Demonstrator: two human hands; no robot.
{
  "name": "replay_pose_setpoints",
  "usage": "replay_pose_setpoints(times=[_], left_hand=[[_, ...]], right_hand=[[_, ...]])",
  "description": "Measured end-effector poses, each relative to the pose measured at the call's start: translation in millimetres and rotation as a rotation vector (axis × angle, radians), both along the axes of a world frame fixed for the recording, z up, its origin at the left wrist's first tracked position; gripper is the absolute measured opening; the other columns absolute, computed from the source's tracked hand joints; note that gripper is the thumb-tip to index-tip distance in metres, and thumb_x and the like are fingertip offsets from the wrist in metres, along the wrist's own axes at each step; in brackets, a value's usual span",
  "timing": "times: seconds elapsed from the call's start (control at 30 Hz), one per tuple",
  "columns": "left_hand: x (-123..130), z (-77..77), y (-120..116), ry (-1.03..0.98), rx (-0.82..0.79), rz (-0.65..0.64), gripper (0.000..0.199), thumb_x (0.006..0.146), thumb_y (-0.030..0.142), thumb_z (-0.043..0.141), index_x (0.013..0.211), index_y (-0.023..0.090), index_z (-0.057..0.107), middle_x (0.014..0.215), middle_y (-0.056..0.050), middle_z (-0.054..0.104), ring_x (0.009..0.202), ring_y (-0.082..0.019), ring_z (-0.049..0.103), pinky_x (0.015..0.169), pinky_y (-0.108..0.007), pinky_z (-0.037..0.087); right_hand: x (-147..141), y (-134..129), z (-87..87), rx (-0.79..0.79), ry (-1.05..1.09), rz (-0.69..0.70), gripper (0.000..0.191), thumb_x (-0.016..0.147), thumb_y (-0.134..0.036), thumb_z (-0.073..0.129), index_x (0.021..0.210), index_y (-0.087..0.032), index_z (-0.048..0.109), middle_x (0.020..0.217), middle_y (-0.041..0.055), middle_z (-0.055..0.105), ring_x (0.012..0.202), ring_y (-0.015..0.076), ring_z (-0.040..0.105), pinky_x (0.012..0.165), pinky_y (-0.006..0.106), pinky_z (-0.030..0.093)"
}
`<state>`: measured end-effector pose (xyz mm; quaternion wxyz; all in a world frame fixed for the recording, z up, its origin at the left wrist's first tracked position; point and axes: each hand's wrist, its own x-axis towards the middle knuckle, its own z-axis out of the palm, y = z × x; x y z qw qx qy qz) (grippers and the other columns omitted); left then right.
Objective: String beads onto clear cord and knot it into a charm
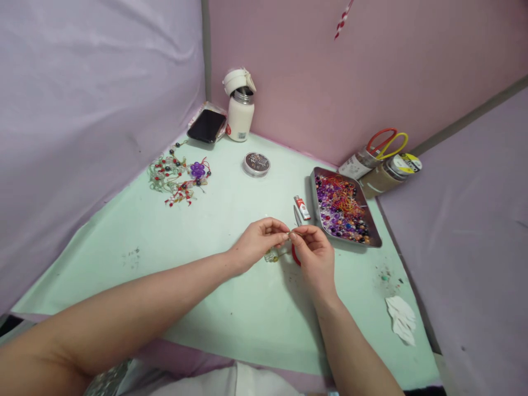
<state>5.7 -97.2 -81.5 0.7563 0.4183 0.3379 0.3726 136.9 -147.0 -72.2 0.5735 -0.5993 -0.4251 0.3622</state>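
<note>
My left hand [260, 242] and my right hand [315, 257] meet fingertip to fingertip above the middle of the table. Both pinch a thin cord, mostly hidden by the fingers. Just below my left fingertips hangs or lies a small cluster of clear and yellowish beads [271, 255]; which of the two I cannot tell. Scissors with a red handle [296, 255] lie partly behind my right hand, their blades pointing away. Beyond them is a red and white lighter [302, 208]. A metal tray [374, 230] of mixed beads and orange-red cords stands to the right.
At the back are an open white bottle [241, 116], a black phone [207, 126] and a round clear case [256, 164]. Beaded strings [167, 173] lie left. Two jars [383, 176], one with scissors, stand behind the tray. A crumpled tissue [401, 319] lies right.
</note>
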Motion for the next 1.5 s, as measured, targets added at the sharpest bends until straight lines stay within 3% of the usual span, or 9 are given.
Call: replay_pose_setpoints(times=[0.8,1.07,1.27,1.4,1.5], left_hand=[[-1.6,-5.7,-0.8,0.071,0.243,0.000,0.006,0.076,0.019,0.063,0.079,0.017,0.059,0.072,0.003,0.056,0.066,-0.009,0.050,0.063,-0.023,0.040],[-0.5,-0.1,-0.8,0.054,0.132,0.007,0.009,0.075,0.021,0.063,0.078,0.016,0.056,0.070,0.003,0.054,0.058,-0.007,0.049,0.057,-0.022,0.039],[0.3,-0.8,0.5,0.030,0.048,0.021,0.013,0.079,0.025,0.062,0.081,0.016,0.053,0.065,0.003,0.053,0.056,-0.007,0.046,0.053,-0.021,0.037],[0.7,0.2,0.3,-0.017,-0.038,0.034,0.015,0.079,0.026,0.064,0.081,0.017,0.051,0.064,0.004,0.054,0.053,-0.006,0.045,0.049,-0.019,0.033],[0.6,3.3,-0.5,-0.082,-0.100,0.053,0.014,0.080,0.021,0.063,0.080,0.017,0.049,0.075,0.001,0.061,0.055,-0.005,0.047,0.051,-0.018,0.035]], right_hand=[[-0.6,1.7,-0.9,-0.055,0.094,0.009,0.018,0.072,-0.030,0.074,0.081,-0.020,0.061,0.077,-0.0004,0.062,0.071,0.0122,0.056,0.066,0.025,0.045],[0.2,1.3,-4.0,-0.038,0.077,-0.012,0.018,0.075,-0.031,0.073,0.083,-0.020,0.061,0.077,-0.0013,0.059,0.066,0.0098,0.051,0.059,0.022,0.039],[1.7,0.0,-4.9,-0.090,0.163,0.004,0.021,0.077,-0.037,0.072,0.084,-0.021,0.059,0.067,-0.0052,0.052,0.051,0.0068,0.039,0.047,0.021,0.029],[2.5,1.9,-4.0,-0.105,0.284,0.041,0.023,0.074,-0.037,0.074,0.082,-0.021,0.058,0.066,-0.0051,0.052,0.055,0.0082,0.043,0.051,0.022,0.033],[1.9,3.6,-2.6,-0.108,0.352,0.042,0.025,0.072,-0.036,0.076,0.079,-0.021,0.058,0.067,-0.0046,0.052,0.058,0.0087,0.045,0.055,0.023,0.036]])
